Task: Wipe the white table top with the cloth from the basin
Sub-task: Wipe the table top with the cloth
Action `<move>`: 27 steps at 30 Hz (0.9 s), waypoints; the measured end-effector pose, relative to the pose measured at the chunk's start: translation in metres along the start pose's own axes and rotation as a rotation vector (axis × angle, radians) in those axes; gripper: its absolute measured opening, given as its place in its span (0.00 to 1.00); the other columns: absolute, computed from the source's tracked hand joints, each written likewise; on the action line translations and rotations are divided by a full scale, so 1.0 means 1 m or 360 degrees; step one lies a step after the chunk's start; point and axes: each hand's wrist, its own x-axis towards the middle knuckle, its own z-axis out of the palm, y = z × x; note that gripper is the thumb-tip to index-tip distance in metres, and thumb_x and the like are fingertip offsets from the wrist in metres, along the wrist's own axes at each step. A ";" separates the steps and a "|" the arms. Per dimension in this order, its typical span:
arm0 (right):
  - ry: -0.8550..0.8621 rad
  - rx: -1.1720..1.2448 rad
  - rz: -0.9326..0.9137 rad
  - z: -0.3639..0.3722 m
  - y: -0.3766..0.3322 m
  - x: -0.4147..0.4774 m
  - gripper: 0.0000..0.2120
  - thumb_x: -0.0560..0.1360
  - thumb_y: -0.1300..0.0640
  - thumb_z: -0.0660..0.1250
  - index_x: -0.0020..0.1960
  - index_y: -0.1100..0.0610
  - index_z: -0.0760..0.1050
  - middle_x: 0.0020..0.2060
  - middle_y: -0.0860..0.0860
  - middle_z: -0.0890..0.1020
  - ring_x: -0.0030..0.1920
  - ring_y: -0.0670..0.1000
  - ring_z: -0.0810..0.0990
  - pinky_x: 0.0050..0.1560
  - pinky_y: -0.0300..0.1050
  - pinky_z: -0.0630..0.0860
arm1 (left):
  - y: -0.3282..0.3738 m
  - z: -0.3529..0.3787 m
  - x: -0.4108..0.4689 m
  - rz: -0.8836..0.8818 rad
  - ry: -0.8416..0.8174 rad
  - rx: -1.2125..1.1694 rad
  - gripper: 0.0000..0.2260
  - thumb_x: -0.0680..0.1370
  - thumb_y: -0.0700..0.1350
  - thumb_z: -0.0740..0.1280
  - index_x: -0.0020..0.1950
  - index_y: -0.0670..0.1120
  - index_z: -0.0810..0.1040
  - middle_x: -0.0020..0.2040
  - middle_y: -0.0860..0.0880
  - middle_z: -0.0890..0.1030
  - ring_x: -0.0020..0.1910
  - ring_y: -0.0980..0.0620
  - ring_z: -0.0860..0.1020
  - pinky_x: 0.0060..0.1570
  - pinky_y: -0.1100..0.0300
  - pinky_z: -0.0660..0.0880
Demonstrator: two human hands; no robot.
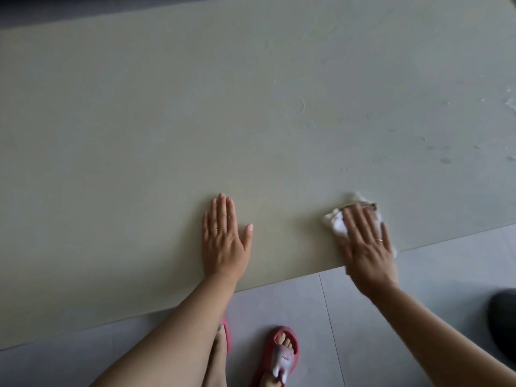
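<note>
White, soft cloth [336, 223] sits bunched under the right hand [365, 247], whose fingers [356, 222] lie flat and slightly spread on top, pressing it down rather than pinching; edges are motion-blurred, so exact finger contact at the far side is hard to tell. Cloth is on the tabletop [167, 121], just inside the near edge, to the right of the left hand [224, 241] and well apart from it. Left hand is palm-down on the bare tabletop, four fingers pressed together, thumb angled out, holding nothing, likely bracing. Judgement: cloth looks light, limp, probably damp, so it will fold and drag under the palm; best control is a flat palm over the middle of the wad, not a fingertip pinch at a corner, which would let it trail. Wet streaks and droplets [444, 159] show further out on the tabletop, beyond and right of the cloth, toward the right border. No basin or other container clearly in view; a dark rounded object [504, 325] on the floor right of the cloth is cut off, contents unknown. Red slippers [280, 356] below the near edge.
</note>
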 end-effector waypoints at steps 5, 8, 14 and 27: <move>0.0115 0.0163 0.0552 0.015 -0.058 -0.002 0.30 0.78 0.50 0.52 0.76 0.49 0.44 0.77 0.49 0.44 0.76 0.52 0.40 0.74 0.55 0.38 | -0.002 0.007 0.000 -0.0008 0.0037 0.0028 0.30 0.79 0.56 0.50 0.75 0.38 0.59 0.76 0.40 0.61 0.75 0.41 0.60 0.72 0.45 0.58; 0.0069 0.0093 0.0024 0.032 -0.117 -0.029 0.29 0.76 0.50 0.52 0.76 0.50 0.50 0.76 0.50 0.51 0.76 0.56 0.46 0.74 0.56 0.41 | -0.001 0.007 0.000 -0.0001 0.0009 0.0036 0.30 0.79 0.56 0.51 0.75 0.38 0.59 0.76 0.40 0.60 0.75 0.41 0.60 0.72 0.44 0.58; -0.0031 -0.0070 -0.0431 0.006 -0.028 0.002 0.26 0.79 0.44 0.46 0.76 0.49 0.52 0.76 0.49 0.55 0.76 0.51 0.49 0.74 0.54 0.47 | -0.002 0.003 0.000 0.0007 -0.0024 0.0034 0.30 0.79 0.56 0.51 0.75 0.37 0.60 0.75 0.39 0.61 0.74 0.41 0.60 0.72 0.45 0.59; -0.0092 0.0004 -0.0508 0.018 -0.101 0.030 0.26 0.80 0.45 0.48 0.77 0.47 0.50 0.76 0.47 0.51 0.77 0.50 0.46 0.74 0.54 0.44 | 0.001 -0.010 0.008 0.0033 -0.0086 0.0000 0.29 0.77 0.53 0.53 0.73 0.36 0.63 0.74 0.39 0.63 0.73 0.40 0.63 0.71 0.44 0.61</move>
